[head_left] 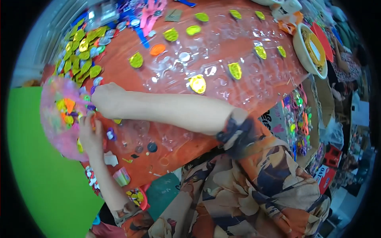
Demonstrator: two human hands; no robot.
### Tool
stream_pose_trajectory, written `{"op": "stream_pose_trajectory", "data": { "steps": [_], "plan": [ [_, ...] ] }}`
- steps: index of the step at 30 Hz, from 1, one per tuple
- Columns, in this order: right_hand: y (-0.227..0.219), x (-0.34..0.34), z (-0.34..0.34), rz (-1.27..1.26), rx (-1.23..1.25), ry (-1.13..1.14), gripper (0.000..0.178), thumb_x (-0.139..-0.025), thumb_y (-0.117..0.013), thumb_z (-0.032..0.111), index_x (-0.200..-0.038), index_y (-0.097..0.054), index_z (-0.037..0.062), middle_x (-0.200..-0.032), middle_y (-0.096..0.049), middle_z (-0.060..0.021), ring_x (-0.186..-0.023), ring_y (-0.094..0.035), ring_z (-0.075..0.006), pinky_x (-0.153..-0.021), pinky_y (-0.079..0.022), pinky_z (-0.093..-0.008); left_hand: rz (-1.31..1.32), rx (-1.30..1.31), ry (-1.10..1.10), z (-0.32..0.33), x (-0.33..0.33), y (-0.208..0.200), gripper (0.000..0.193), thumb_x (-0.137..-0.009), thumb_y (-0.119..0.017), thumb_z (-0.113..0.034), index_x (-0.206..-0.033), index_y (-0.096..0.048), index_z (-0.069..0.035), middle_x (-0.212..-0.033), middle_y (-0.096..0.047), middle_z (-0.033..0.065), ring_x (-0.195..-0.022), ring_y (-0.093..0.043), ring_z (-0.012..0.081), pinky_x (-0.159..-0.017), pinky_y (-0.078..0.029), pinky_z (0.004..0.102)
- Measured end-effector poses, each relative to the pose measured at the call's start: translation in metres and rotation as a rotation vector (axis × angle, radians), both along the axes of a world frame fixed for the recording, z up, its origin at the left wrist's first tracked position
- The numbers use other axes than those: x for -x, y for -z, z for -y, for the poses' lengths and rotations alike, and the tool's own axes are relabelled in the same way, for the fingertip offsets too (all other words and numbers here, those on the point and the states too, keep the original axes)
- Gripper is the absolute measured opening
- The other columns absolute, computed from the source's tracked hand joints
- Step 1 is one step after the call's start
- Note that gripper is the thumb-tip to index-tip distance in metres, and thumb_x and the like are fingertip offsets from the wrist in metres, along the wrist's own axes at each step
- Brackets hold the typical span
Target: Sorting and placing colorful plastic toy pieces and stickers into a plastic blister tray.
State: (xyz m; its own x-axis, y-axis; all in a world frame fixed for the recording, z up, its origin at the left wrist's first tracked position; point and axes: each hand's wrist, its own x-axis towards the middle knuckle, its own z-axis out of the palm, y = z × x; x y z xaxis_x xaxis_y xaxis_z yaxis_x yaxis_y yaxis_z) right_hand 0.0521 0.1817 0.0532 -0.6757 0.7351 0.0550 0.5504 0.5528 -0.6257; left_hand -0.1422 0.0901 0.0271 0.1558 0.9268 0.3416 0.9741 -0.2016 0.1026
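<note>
A pink translucent bag-like holder at the table's left edge contains small yellow, orange and green plastic pieces. My left hand is at its right side, fingers bent, with a bit of orange showing between them; what they grip is unclear. Just above it, my right hand reaches across from the right, its back toward me. Its fingers curl down out of sight near small purple pieces. A purple-and-white piece lies beside my left hand. Clear plastic blister trays spread over the table, with shiny yellow-green pieces in some cavities.
A pile of yellow-green pieces covers the far left of the red table. Blue and pink toy watches lie at the back. A white bowl stands far right, above a box of colourful trinkets. A red tub sits below the near edge.
</note>
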Motion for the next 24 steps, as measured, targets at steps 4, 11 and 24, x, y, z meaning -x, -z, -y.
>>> {"op": "stream_pose_trajectory", "data": {
  "steps": [4, 11, 24],
  "plan": [
    [-0.003, -0.134, 0.011, -0.250, -0.055, 0.078, 0.018, -0.085, -0.061, 0.009, -0.097, -0.069, -0.0019, -0.094, -0.066, -0.0224, -0.094, -0.065, -0.0399, -0.079, -0.052, -0.0472, 0.412, 0.403, -0.064, -0.031, -0.082, -0.054, 0.019, -0.092, -0.063, -0.007, -0.109, -0.067, 0.002, -0.094, -0.062, 0.0091, -0.087, -0.062, 0.0197, -0.076, -0.049, 0.0298],
    [-0.007, -0.385, 0.009, -0.071, -0.263, 0.574, 0.017, -0.089, -0.064, 0.008, -0.103, -0.066, -0.0003, -0.097, -0.066, -0.0148, -0.090, -0.066, -0.0303, -0.078, -0.052, -0.0364, 0.774, 0.250, 0.425, -0.116, -0.300, -0.030, 0.018, -0.083, -0.073, -0.005, -0.101, -0.072, -0.001, -0.084, -0.070, 0.0106, -0.072, -0.066, 0.0186, -0.068, -0.051, 0.0294],
    [0.041, -0.519, -0.108, 0.486, -0.717, 0.592, 0.011, -0.085, -0.064, 0.014, -0.092, -0.071, 0.0085, -0.094, -0.066, -0.0095, -0.096, -0.063, -0.0300, -0.087, -0.048, -0.0441, 0.302, -0.109, 0.484, -0.223, -0.449, 0.030, 0.010, -0.081, -0.067, -0.011, -0.086, -0.076, -0.008, -0.087, -0.064, 0.0115, -0.092, -0.062, 0.0300, -0.080, -0.051, 0.0426]
  ]
}}
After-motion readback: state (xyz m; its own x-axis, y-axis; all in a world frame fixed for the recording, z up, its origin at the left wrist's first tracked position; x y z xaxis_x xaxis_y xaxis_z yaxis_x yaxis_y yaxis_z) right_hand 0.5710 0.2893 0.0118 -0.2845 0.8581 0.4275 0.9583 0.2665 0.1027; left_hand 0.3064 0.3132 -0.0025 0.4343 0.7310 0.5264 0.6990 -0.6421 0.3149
